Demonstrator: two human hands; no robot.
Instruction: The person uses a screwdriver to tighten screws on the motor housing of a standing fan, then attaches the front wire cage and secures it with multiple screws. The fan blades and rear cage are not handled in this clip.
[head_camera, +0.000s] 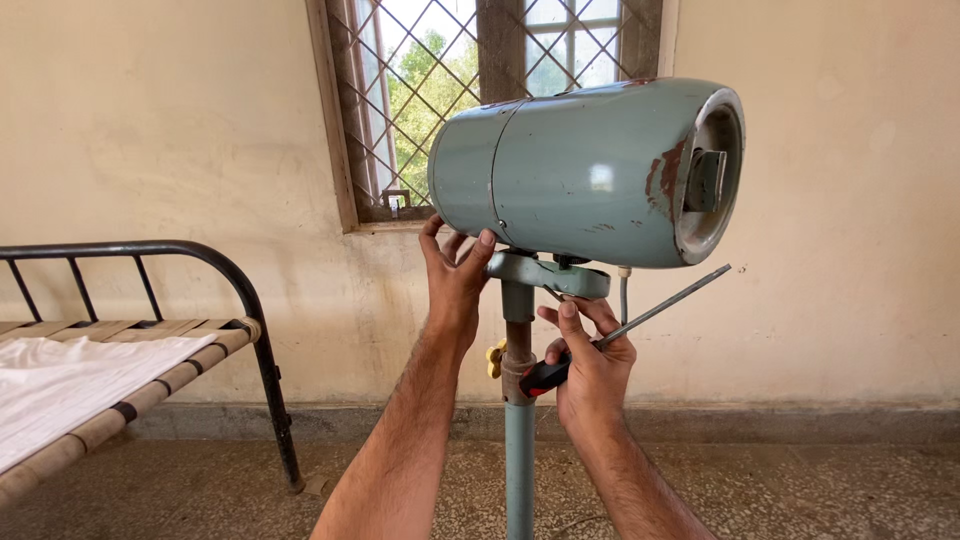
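Note:
A grey-blue fan motor housing (575, 170) with rust patches sits on a bracket (550, 275) atop a blue stand pole (519, 460). My left hand (455, 280) presses up against the underside of the housing at its left end, fingers spread on the metal. My right hand (590, 360) is closed around a screwdriver (660, 305) with a red and black handle; its long shaft points up to the right, below the housing. A yellow knob (494, 358) sticks out of the pole's collar between my two wrists.
A metal-framed cot (200, 300) with woven straps and a white cloth (70, 375) stands at the left. Behind the fan is a cream wall with a latticed window (420, 90). The floor is speckled stone.

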